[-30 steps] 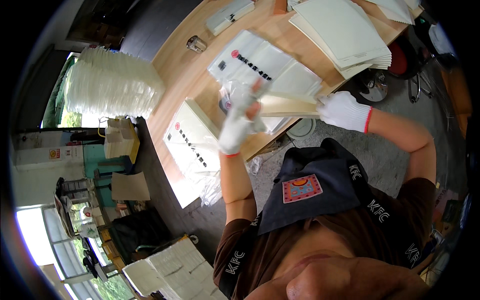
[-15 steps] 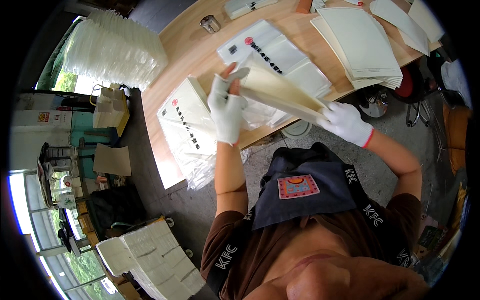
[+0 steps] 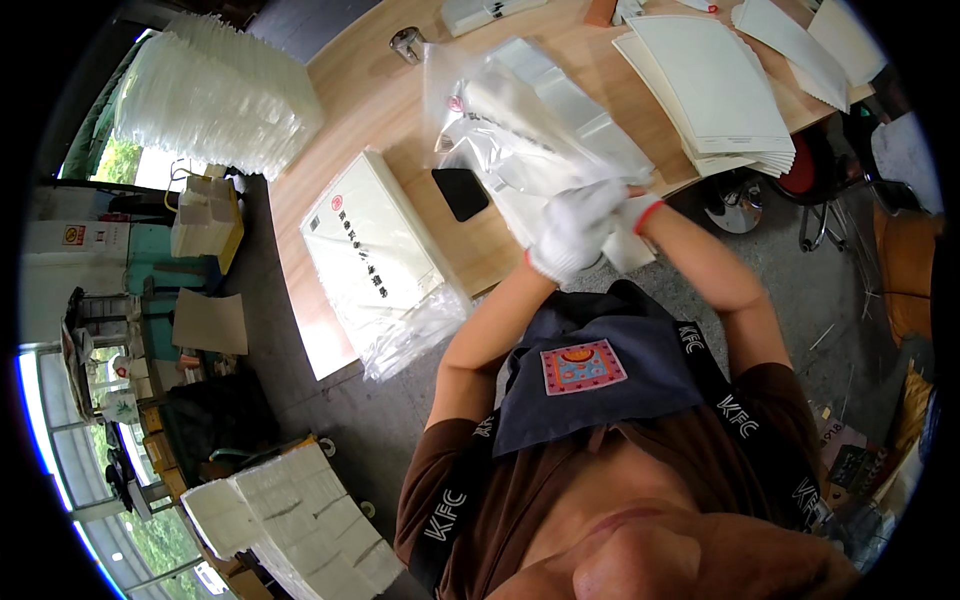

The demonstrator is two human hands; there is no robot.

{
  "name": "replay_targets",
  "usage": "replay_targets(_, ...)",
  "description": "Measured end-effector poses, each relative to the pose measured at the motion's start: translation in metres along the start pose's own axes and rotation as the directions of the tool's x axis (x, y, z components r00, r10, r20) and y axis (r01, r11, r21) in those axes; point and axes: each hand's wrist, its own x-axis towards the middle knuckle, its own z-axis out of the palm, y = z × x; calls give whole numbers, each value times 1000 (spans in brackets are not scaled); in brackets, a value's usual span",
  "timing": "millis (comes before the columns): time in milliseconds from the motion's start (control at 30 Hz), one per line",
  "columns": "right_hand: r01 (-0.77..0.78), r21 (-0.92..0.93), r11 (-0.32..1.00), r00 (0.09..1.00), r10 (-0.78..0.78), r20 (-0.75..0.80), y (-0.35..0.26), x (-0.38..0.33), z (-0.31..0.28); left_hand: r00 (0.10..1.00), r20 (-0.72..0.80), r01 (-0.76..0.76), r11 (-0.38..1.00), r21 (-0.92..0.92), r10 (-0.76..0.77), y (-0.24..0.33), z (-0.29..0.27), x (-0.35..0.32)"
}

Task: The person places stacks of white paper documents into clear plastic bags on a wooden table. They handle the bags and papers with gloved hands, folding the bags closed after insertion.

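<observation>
A clear plastic bag (image 3: 450,82) lies slantwise over the table, with cream paper inside. My left hand (image 3: 572,237), in a white knit glove, is closed on the bag's near end. Right beside it and partly behind it is my gloved right hand (image 3: 636,211), at the same end; its fingers are mostly hidden. Beneath the bag lie flat clear bags (image 3: 600,120). To the left rests a filled clear bag (image 3: 365,225) of cream paper with a red seal and dark print, its loose end crumpled. A black phone (image 3: 460,193) sits between the two.
Cream paper sheets (image 3: 712,90) are stacked at the table's right, with more sheets (image 3: 790,45) beyond. A metal cup (image 3: 407,44) stands at the back. A tall plastic-wrapped pile (image 3: 215,95) is at the far left, white wrapped blocks (image 3: 300,520) lower left. A stool (image 3: 800,165) stands right.
My left hand has moved right and nearer, meeting my right hand. The paper now lies inside the bag, whose far end extends away. The phone has come into sight.
</observation>
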Motion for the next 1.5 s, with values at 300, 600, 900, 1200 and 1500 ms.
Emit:
replay_targets(300,255,-835,488,949,-290,121,-61,-80,50,882,-140,425,888,-178,-450,-55,22,-50)
replay_targets(600,-278,-936,213,959,12,-282,10,-54,-9,924,-239,371,854,365,-299,-126,31,-139)
replay_targets(900,-263,-910,320,901,419,-113,-48,-155,24,806,-364,582,736,346,-466,-31,1,-201)
replay_targets(1200,-321,-818,478,920,363,-149,-22,-188,33,830,-180,548,832,89,-528,-1,2,-232)
replay_targets(1500,-263,-837,479,903,429,-38,20,-177,-26,655,-85,654,619,-434,-751,-69,26,-265)
